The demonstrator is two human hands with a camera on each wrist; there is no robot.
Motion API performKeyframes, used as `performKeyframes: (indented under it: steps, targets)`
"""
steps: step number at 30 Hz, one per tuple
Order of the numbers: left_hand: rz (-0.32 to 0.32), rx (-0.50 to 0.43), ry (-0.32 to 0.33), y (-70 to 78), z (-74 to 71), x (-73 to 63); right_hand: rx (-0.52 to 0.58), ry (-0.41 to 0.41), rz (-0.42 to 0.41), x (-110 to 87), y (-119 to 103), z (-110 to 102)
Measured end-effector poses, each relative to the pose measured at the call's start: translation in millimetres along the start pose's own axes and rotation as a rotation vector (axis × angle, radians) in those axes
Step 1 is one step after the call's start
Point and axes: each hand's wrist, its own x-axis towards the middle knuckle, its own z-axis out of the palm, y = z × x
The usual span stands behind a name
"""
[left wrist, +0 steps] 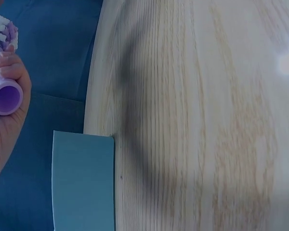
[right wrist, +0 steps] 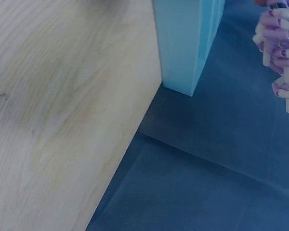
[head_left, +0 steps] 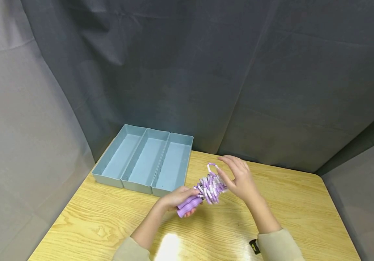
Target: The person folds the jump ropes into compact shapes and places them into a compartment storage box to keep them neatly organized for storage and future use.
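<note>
A jump rope with purple and white beads (head_left: 211, 188) is bundled up above the table, its two purple handles (head_left: 189, 206) side by side. My left hand (head_left: 176, 198) grips the handles, thumb on top. In the left wrist view, the hollow end of one handle (left wrist: 6, 99) faces the camera, with fingers curled round it. My right hand (head_left: 239, 178) is at the far end of the bundle, thumb and fingers spread apart; whether it touches the beads is unclear. A small loop of beads sticks up by its thumb. The right wrist view shows beads (right wrist: 282, 53) at its edge.
Three blue-grey trays (head_left: 170, 190) stand side by side at the table's back left. Dark curtains (head_left: 187, 72) hang behind the wooden table (head_left: 291, 203), with grey ones at the sides. A small black item with a yellow mark (head_left: 254, 246) lies by the right sleeve.
</note>
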Motion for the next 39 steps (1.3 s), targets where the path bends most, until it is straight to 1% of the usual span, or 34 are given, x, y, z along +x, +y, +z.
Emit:
performKeyframes:
  steps: [3,6,9,13,18,21,24,30,33,39]
  targets:
    - [0.003,-0.001,0.029,-0.5,-3.2,-1.2,-0.107,0.057,-0.073,-0.2,1.4,3.9]
    - [0.009,-0.003,0.072,-0.9,-7.3,-3.4,-0.176,0.102,-0.098,-1.7,3.3,9.6]
    - [0.019,-0.028,0.125,-0.8,-12.8,-6.6,-0.223,0.118,-0.086,-5.3,5.4,16.9]
    - [0.022,-0.079,0.188,0.4,-22.0,-11.4,-0.274,0.117,-0.062,-11.9,7.1,28.9]
    - [0.038,-0.103,0.236,2.2,-34.2,-16.5,-0.326,0.106,-0.039,-16.7,6.8,45.4]
    - [0.049,-0.116,0.264,3.1,-41.8,-20.0,-0.369,0.083,-0.016,-18.3,6.0,55.0]
    - [0.052,-0.129,0.303,5.2,-48.7,-24.3,-0.409,0.040,0.012,-19.8,4.3,64.3]
    - [0.067,-0.150,0.379,9.4,-61.2,-31.8,-0.448,-0.036,0.067,-24.0,2.3,83.7]
    - [0.068,-0.153,0.411,10.6,-67.0,-34.7,-0.457,-0.098,0.120,-26.7,0.9,92.8]
    - [0.062,-0.172,0.465,11.1,-79.1,-40.4,-0.453,-0.244,0.260,-28.6,-6.7,108.8]
